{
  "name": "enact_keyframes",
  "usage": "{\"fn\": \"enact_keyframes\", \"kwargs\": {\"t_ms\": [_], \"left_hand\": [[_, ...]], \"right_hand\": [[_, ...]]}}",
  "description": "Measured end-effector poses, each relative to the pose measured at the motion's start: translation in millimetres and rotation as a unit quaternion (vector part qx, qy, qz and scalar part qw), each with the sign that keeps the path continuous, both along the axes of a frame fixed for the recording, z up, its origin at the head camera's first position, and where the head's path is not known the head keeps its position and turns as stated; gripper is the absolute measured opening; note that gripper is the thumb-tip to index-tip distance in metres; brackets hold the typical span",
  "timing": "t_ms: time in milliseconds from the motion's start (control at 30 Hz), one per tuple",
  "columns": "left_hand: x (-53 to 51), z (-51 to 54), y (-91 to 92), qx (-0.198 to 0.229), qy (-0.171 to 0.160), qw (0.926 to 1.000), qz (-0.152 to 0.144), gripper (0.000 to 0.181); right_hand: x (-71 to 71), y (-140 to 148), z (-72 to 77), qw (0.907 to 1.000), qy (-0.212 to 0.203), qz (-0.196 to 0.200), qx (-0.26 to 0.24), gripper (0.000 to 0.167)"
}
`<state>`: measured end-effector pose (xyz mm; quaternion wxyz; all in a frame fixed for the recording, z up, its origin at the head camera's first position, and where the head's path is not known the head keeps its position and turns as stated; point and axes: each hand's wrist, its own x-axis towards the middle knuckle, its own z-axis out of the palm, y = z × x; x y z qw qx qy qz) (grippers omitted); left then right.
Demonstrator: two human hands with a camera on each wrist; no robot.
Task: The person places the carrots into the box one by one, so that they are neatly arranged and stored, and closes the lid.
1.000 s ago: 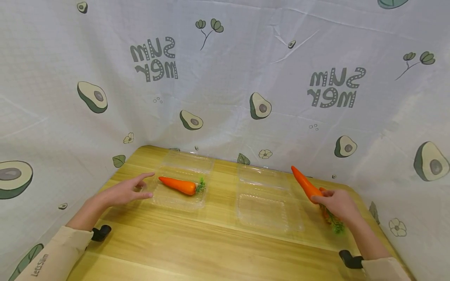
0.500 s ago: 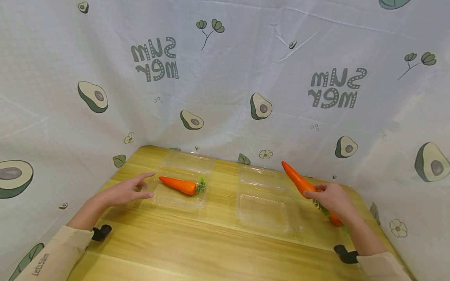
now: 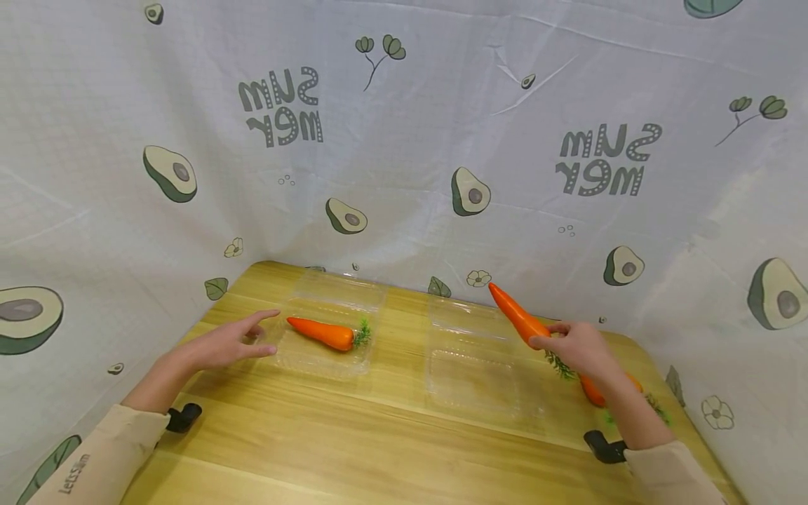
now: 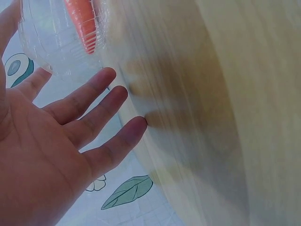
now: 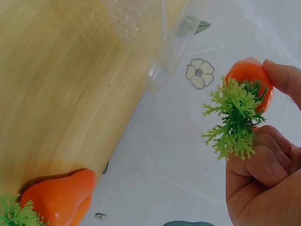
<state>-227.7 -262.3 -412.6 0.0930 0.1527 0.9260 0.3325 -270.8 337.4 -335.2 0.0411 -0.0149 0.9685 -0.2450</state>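
Note:
My right hand (image 3: 582, 348) pinches a carrot (image 3: 516, 313) near its leafy end, above the table and right of a clear plastic box (image 3: 473, 379). Its tip points up and left; the green top (image 5: 235, 117) hangs by the curled fingers in the right wrist view. Under the right forearm lie more carrots (image 5: 59, 197), partly hidden by it in the head view. On the left, another carrot (image 3: 322, 333) rests in a second clear plastic box (image 3: 328, 366) with its lid raised. Beside that box my left hand (image 3: 224, 344) holds nothing, its fingers spread.
Both boxes stand on a wooden table (image 3: 353, 449), their clear lids (image 3: 470, 315) folded back toward the curtain. A white curtain (image 3: 404, 140) printed with avocados encloses the back and sides.
My right hand has moved left with the carrot, bringing its tip over the right box's lid. More of the carrots on the table now shows. The left hand stays in place.

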Motion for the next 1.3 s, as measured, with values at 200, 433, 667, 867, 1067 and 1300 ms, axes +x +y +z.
{"fn": "enact_keyframes", "kwargs": {"t_ms": [200,433,667,867,1067,1300], "left_hand": [[-0.6,-0.7,0.0,0.0,-0.003,1.0,0.0,0.082],[-1.2,-1.0,-0.2,0.002,-0.002,1.0,-0.001,0.082],[-0.4,0.3,0.4,0.005,-0.006,1.0,-0.001,0.083],[-0.3,0.3,0.3,0.006,-0.002,1.0,-0.003,0.083],[-0.6,-0.5,-0.9,0.003,-0.004,1.0,0.0,0.082],[-1.3,-0.3,-0.8,0.004,-0.005,1.0,-0.003,0.082]], "right_hand": [[-3.8,-10,0.1,0.9998,0.0,0.008,-0.015,0.075],[-8.9,-21,0.1,0.9995,0.012,0.018,-0.025,0.072],[-13.3,-31,2.0,0.9989,0.009,0.022,-0.042,0.073],[-14.6,-38,5.3,0.9987,0.013,0.036,-0.034,0.072],[-18.8,-45,5.5,0.9985,0.016,0.042,-0.03,0.07],[-23.0,-57,6.9,0.9981,0.018,0.053,-0.023,0.07]]}}
